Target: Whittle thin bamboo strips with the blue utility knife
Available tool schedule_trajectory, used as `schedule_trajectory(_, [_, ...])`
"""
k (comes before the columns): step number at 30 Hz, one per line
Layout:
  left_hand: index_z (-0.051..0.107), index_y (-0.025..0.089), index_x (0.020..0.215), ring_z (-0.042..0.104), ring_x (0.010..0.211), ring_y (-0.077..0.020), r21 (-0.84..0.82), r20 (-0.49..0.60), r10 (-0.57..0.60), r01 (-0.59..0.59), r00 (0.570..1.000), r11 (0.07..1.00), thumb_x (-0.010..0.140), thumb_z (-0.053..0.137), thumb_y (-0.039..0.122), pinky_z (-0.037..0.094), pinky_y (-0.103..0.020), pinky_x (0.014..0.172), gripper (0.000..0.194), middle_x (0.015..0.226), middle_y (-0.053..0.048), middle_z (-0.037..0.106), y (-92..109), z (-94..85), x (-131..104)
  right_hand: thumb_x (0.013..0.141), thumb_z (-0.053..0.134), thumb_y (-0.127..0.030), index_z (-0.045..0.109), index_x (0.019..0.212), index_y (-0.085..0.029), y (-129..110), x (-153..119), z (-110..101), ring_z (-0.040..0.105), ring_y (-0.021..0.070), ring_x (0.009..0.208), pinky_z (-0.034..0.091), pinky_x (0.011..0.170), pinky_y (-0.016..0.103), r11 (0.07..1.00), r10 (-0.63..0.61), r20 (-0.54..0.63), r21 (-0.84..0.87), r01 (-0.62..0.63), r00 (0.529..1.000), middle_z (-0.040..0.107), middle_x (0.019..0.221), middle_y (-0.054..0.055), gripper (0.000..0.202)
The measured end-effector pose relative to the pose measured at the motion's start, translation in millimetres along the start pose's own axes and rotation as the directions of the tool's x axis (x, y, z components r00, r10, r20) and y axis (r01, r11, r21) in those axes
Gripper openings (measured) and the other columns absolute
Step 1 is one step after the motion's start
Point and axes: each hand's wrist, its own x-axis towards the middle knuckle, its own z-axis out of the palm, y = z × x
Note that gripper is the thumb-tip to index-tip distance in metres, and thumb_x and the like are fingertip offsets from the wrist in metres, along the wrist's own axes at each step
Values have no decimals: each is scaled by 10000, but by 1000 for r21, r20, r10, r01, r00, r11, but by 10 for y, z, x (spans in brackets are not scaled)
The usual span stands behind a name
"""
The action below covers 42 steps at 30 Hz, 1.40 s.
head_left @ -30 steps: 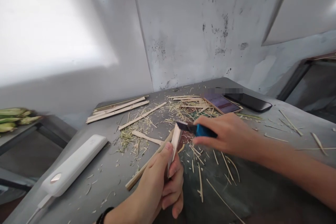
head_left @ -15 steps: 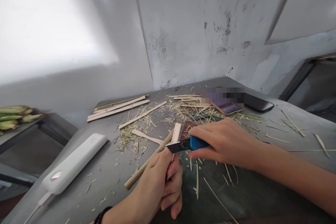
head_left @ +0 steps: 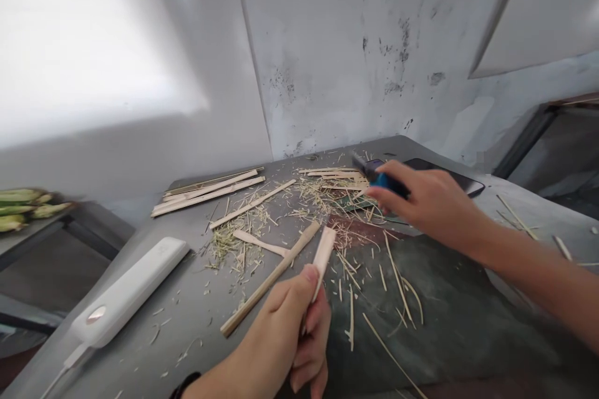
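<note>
My left hand (head_left: pixel 294 318) is closed round a pale, flat strip of wood or bamboo (head_left: pixel 324 250), whose upper end sticks out past the thumb. Above the far right part of the table, my right hand (head_left: pixel 416 193) grips a utility knife with a blue handle (head_left: pixel 390 184). Its blade is smeared by motion and points up and to the left, apart from the strip. Beside my left hand lies a round wooden stick (head_left: pixel 269 283), and a carved piece with a narrowed middle (head_left: pixel 259 241) touches it.
Flat strips (head_left: pixel 210 192) lie at the table's far left. Thin shavings (head_left: pixel 313 193) are scattered about the middle. A white device with a cable (head_left: pixel 133 290) is at the left, a dark phone-like slab (head_left: pixel 461 181) behind my right hand. Green produce (head_left: pixel 28 209) sits on another surface.
My right hand has lifted the knife off the strip and moved it up and away toward the back of the table. My left hand still holds the strip, shifted slightly right.
</note>
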Motion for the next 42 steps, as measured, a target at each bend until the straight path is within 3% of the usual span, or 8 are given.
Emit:
schedule_trajectory(2, [439, 238, 702, 208, 320, -55, -61, -16, 28, -29, 999, 998, 1062, 412, 612, 446, -169, 373, 520, 450, 113, 298, 36, -17, 41, 1037, 374, -745, 640, 1023, -217, -158, -89, 53, 595, 165, 518, 327, 560, 303, 985, -171, 75, 44, 168, 982, 619, 607, -22, 592])
schedule_trajectory(5, [453, 234, 721, 194, 329, -55, -112, -24, 19, -22, 1000, 993, 1091, 323, 583, 452, -160, 374, 525, 461, 112, 293, 55, -34, 70, 1061, 347, -714, 633, 1042, -213, -405, -234, 161, 622, 165, 564, 265, 556, 313, 908, -417, 239, 152, 391, 877, 641, 657, -22, 577])
schedule_trajectory(8, [445, 231, 707, 194, 331, -53, -124, -33, 10, -14, 999, 992, 1086, 308, 610, 460, -161, 375, 553, 461, 108, 298, 52, -26, 56, 1073, 299, -703, 593, 967, -212, -504, -296, 228, 600, 158, 552, 211, 547, 328, 864, -503, 261, 178, 471, 824, 632, 674, -30, 582])
schedule_trajectory(34, [423, 248, 720, 126, 321, -66, -107, -80, -14, 6, 997, 994, 1097, 298, 468, 410, -167, 379, 454, 439, 123, 257, 153, -16, 72, 1075, 319, -692, 673, 1041, -220, -426, -247, 243, 683, 174, 708, 242, 542, 320, 890, -437, 124, -84, 449, 891, 727, 831, 14, 591])
schedule_trajectory(37, [418, 249, 697, 153, 321, -65, -42, -71, 1, -4, 997, 999, 1065, 382, 585, 371, -175, 371, 500, 428, 118, 273, 69, 10, -7, 1057, 336, -724, 665, 979, -228, -243, -161, 183, 645, 171, 597, 251, 523, 316, 945, -304, 77, -100, 311, 950, 679, 695, 7, 600])
schedule_trajectory(39, [430, 239, 666, 227, 337, -66, 58, -53, -13, 16, 998, 998, 1041, 405, 661, 270, -158, 359, 565, 411, 89, 318, -9, 41, -69, 1065, 341, -706, 647, 920, -225, -58, -69, 69, 482, 134, 410, 244, 490, 309, 989, -53, -48, -140, 46, 997, 530, 498, -28, 588])
schedule_trajectory(40, [418, 231, 641, 216, 357, -58, 93, -44, -29, 33, 999, 995, 1041, 408, 667, 203, -146, 361, 592, 408, 84, 303, -43, 52, -87, 1061, 381, -693, 643, 936, -213, 24, -26, 4, 446, 139, 400, 239, 486, 315, 984, 10, -111, -176, -29, 994, 515, 495, -18, 561])
schedule_trajectory(42, [427, 228, 655, 218, 349, -55, 39, -45, -29, 30, 999, 999, 1059, 392, 635, 282, -141, 379, 574, 411, 91, 302, -84, 54, -77, 1068, 393, -670, 626, 976, -204, 117, 29, -99, 499, 160, 445, 277, 502, 319, 979, 53, -194, -183, -89, 980, 576, 544, 17, 529])
